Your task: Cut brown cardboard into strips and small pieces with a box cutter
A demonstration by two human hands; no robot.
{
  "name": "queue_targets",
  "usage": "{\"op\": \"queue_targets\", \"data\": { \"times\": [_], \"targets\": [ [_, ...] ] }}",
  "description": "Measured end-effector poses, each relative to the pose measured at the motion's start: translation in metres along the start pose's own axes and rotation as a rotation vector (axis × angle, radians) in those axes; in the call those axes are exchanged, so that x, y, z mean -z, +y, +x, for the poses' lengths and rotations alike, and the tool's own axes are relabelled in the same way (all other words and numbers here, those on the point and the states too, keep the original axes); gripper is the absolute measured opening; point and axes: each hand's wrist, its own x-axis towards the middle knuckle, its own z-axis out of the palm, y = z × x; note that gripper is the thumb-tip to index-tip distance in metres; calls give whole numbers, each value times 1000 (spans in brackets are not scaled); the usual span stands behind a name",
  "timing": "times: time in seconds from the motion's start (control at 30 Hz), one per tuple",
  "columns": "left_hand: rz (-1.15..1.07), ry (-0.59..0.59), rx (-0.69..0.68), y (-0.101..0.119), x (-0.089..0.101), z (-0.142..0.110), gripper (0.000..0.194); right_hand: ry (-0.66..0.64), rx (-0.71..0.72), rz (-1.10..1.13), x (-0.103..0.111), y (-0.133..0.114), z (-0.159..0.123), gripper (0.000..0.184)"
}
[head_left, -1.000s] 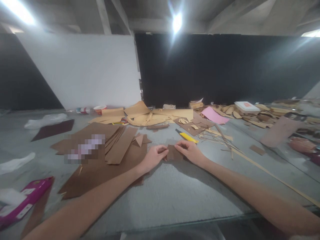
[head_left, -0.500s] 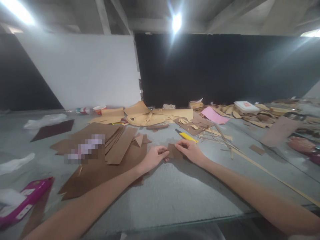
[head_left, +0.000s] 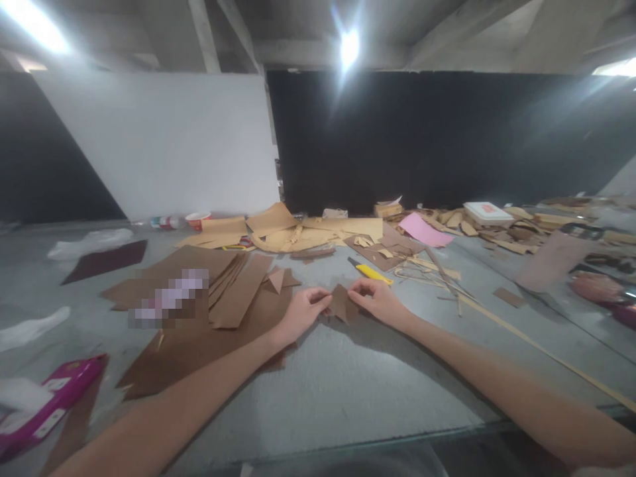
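Note:
Between my hands is a small brown sheet piece (head_left: 340,303), paper or leather, now showing a pointed, folded-looking outline. My left hand (head_left: 307,310) pinches its left edge between thumb and fingers. On the other side, my right hand (head_left: 378,299) pinches the right edge. A yellow utility knife (head_left: 370,271) lies just beyond my right hand. To the left of my left hand are larger brown sheets (head_left: 199,358) with cut strips (head_left: 243,301) and a small brown triangle (head_left: 276,279) on top.
Tan sheets (head_left: 318,232) and a pink sheet (head_left: 425,229) lie at the back of the grey table (head_left: 348,404). A white box (head_left: 487,213) sits among scraps at right. Thin strips (head_left: 527,334) stretch across the right side. A magenta object (head_left: 74,377) rests at left.
The small brown piece has gone from a flatter, squarer look to a pointed, folded-looking shape. Both my hands have stayed nearly in place, still pinching it.

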Motion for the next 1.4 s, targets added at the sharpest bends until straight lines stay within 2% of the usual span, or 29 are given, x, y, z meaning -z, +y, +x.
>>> {"op": "queue_targets", "data": {
  "times": [0.23, 0.57, 0.7, 0.87, 1.0, 1.1, 1.2, 1.3, 1.4],
  "targets": [
    [105, -56, -36, 4, 0, -3, 32, -71, 45, -37, 3, -4, -2, 30],
    [118, -61, -47, 1, 0, 0, 31, -36, 90, -56, 1, 0, 2, 27],
    [111, -60, -47, 0, 0, 0, 36, -27, 68, -30, 1, 3, 3, 26],
    [7, -38, -3, 0, 1, 1, 51, 71, -13, 131, -2, 6, 3, 30],
    [-12, -120, 14, -1, 2, 2, 53, 182, 5, 120, -5, 5, 0, 31],
    [-17, -130, 44, -2, 3, 2, 57, 228, 129, -25, -7, 1, -3, 27],
    [-47, -132, 68, -2, 4, 2, 59, 250, 365, -231, -7, -3, -5, 26],
    [-65, -142, 79, -1, 5, 2, 59, 159, 621, -452, -7, -4, -7, 26],
    [-110, -170, 61, 1, 6, 3, 58, 32, 818, -695, -7, -1, -9, 24]
  ]
}}
